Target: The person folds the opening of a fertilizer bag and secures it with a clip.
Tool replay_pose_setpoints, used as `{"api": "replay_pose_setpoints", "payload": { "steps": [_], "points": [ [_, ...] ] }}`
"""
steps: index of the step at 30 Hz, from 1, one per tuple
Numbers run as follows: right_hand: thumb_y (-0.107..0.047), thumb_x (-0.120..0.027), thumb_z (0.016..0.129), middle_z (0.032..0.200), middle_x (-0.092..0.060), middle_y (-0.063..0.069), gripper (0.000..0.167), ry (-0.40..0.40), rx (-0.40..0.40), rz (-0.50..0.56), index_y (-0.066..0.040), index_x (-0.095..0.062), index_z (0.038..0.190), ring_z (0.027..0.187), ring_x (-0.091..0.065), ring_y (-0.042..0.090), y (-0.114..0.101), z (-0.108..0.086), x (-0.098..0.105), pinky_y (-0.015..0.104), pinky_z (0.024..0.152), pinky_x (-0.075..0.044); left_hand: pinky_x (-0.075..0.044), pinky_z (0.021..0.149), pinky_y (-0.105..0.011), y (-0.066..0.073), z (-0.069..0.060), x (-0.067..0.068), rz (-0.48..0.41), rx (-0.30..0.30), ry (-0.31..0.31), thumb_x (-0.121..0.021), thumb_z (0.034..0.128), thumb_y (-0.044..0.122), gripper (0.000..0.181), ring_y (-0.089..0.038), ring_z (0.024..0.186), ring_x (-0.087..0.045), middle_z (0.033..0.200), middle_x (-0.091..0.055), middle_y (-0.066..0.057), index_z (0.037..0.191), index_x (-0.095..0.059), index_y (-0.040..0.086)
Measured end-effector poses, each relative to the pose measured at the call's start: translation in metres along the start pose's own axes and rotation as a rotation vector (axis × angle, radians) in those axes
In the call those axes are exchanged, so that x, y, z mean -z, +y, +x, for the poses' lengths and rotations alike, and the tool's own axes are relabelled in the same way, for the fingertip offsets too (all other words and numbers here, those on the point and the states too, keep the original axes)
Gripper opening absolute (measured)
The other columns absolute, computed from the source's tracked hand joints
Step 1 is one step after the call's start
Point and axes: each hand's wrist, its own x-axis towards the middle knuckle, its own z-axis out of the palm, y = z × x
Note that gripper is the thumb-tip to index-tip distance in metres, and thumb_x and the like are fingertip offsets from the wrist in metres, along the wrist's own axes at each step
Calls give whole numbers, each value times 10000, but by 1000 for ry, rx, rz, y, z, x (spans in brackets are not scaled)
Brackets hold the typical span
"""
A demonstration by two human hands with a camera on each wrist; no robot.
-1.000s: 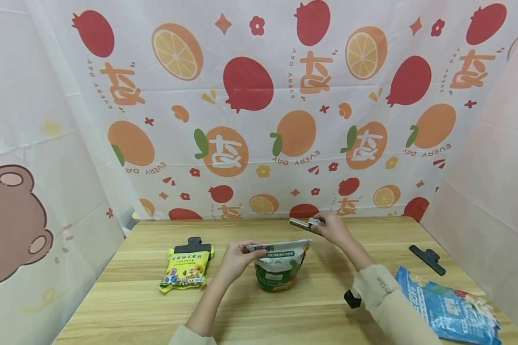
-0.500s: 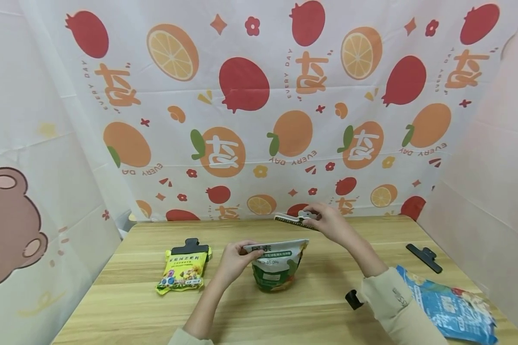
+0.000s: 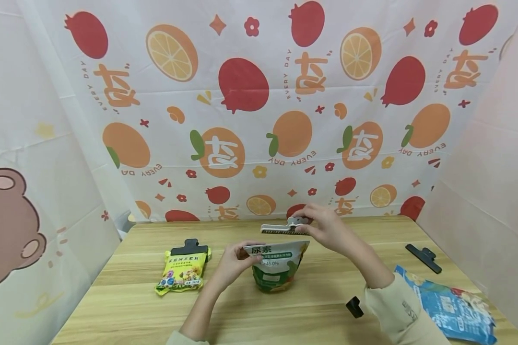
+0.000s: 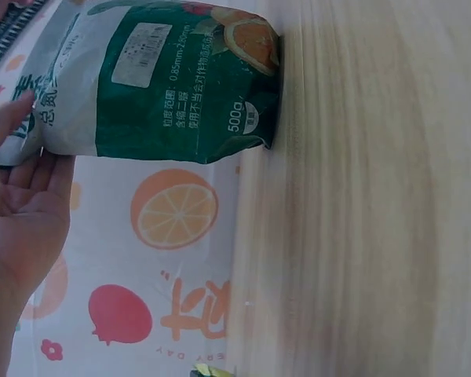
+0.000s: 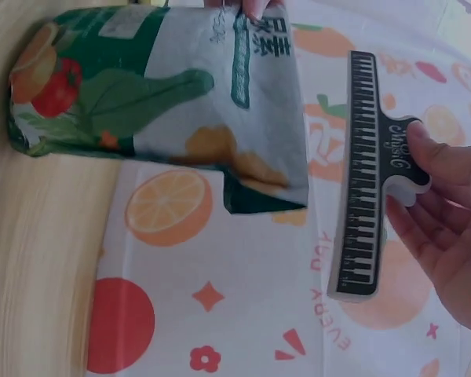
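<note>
A green and white bag [image 3: 276,273] stands upright on the table, its top left corner pinched by my left hand [image 3: 233,266]. Above the bag's top edge, my right hand [image 3: 328,230] grips the handle of a clip [image 3: 280,229] with a piano-key pattern. In the right wrist view the long bar of the clip [image 5: 363,173] is apart from the top of the bag [image 5: 173,102], with thumb and fingers around its handle. The left wrist view shows the left thumb in front of the bag [image 4: 165,78] and fingers behind it.
At the left lies a yellow bag [image 3: 182,272] with a black clip [image 3: 191,247] on its top. On the right are another black clip [image 3: 424,258], a blue bag [image 3: 453,306] and a small black object [image 3: 354,307] near my right sleeve. A printed curtain [image 3: 250,191] hangs behind.
My right hand has moved left with the piano-key clip, which is now over the bag and closer to level. My left hand still holds the bag's corner. The head view has shifted slightly.
</note>
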Motion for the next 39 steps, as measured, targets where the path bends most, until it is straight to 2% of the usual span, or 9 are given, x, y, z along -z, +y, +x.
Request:
{"api": "replay_pose_setpoints", "payload": {
  "steps": [3,8,11,14,21,27,39],
  "points": [
    [-81,-728,775,882,-542,-43,232,29,95,-7,-76,-658,995,748,-526,81,-2,-2,-4,210,603,-473,-500,722,-281,-2,-1,0,-20,-19,-9,-677,826,36,336,-170,884,-612,1042,-627,-164,1146,-603,-34],
    [-1,-757,723,850,-549,-17,252,107,250,-38,-45,-642,942,758,-584,82,-3,-2,-13,170,626,-487,-498,734,-289,-2,-2,1,-26,-5,-12,-682,822,40,354,-181,899,-610,1042,-630,-161,1158,-594,-35],
    [1,-767,703,810,-556,-16,224,159,318,-70,-40,-643,886,730,-567,85,-3,-1,-19,156,624,-480,-501,729,-301,-1,-2,2,-32,18,-17,-678,823,29,367,-180,884,-612,1022,-636,-161,1168,-577,-47],
    [-11,-768,704,775,-551,-24,188,178,354,-97,-49,-648,843,702,-531,79,-5,1,-25,138,607,-468,-502,731,-301,-1,-1,2,-46,33,-23,-672,826,23,390,-184,888,-613,1025,-637,-157,1193,-559,-44],
    [-79,-760,738,748,-524,-42,133,142,326,-140,-73,-656,822,687,-488,63,-6,5,-40,135,603,-451,-494,751,-282,-2,-1,2,-72,19,-26,-672,825,20,458,-193,937,-601,1082,-616,-176,1250,-510,-45],
    [-103,-738,769,770,-538,-45,111,72,280,-130,-79,-655,839,692,-497,52,-4,6,-50,127,604,-443,-494,754,-272,-1,-1,2,-71,39,-4,-673,816,-7,498,-196,943,-589,1132,-571,-204,1279,-492,-36],
    [-128,-735,774,805,-549,-34,149,1,265,-123,-68,-673,895,705,-497,52,-4,6,-48,128,605,-431,-489,736,-261,2,0,1,-63,59,8,-668,829,20,416,-203,928,-577,1104,-588,-172,1223,-547,-36]
  ]
}}
